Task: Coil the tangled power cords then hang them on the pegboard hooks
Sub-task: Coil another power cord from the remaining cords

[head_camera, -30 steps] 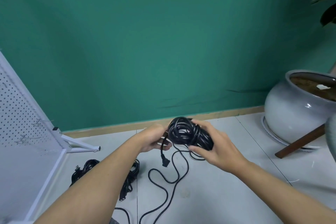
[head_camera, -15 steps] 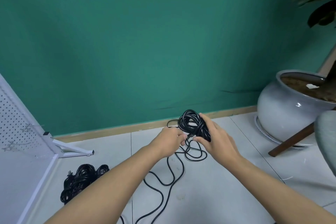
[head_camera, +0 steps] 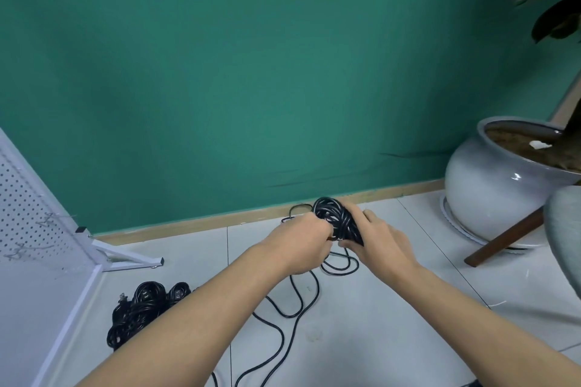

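A black power cord bundle is held up above the white floor near the skirting board. My right hand grips the bundle from the right, fingers curled round it. My left hand pinches a strand of the same cord at the bundle's lower left. Loose cord trails down in loops over the floor toward me. A white pegboard with small wire hooks stands at the left. More black cords lie heaped on the floor by its frame.
A large grey-white plant pot sits at the right on a white saucer, with a brown wooden leg slanting in front of it. A grey seat edge juts in at far right. The green wall stands behind.
Both hands with the bundle have shifted right and away toward the wall. My left hand went from under the bundle to pinching a strand beside it. The dangling plug is out of sight now.
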